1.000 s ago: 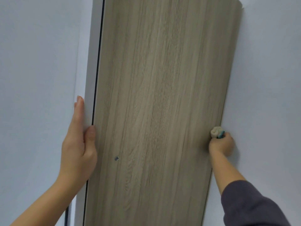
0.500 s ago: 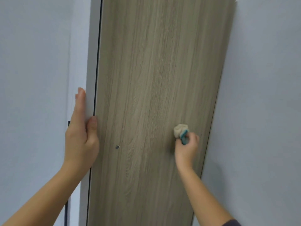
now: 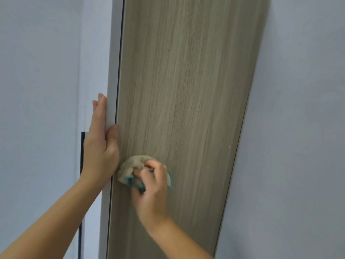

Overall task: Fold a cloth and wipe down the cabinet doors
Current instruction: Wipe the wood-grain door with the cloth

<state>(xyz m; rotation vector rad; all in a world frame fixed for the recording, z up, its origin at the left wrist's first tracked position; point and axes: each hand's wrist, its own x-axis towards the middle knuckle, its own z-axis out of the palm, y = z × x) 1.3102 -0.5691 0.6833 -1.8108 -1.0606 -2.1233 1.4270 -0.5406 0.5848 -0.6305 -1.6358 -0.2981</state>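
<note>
Head view: right hand (image 3: 151,186), fingers curled round the cloth (image 3: 130,165), has wiped across the cabinet door (image 3: 186,90) to its left edge. Left hand (image 3: 99,146) rests flat there, fingers straight and together. One sweep looks done.

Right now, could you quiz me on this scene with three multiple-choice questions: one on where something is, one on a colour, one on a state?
1. Where on the door is the cloth?
A) top right corner
B) by its left edge
C) far right edge

2. What colour is the cloth's trim?
A) red
B) black
C) teal

3. What is the right hand doing?
A) gripping the cloth
B) lying flat and empty
C) hanging away from the door

Answers:
1 B: the cloth sits right beside the left hand, which rests at the door's left edge.
2 C: teal edging shows along the beige cloth.
3 A: it curls round the cloth, pressed to the door.
</note>
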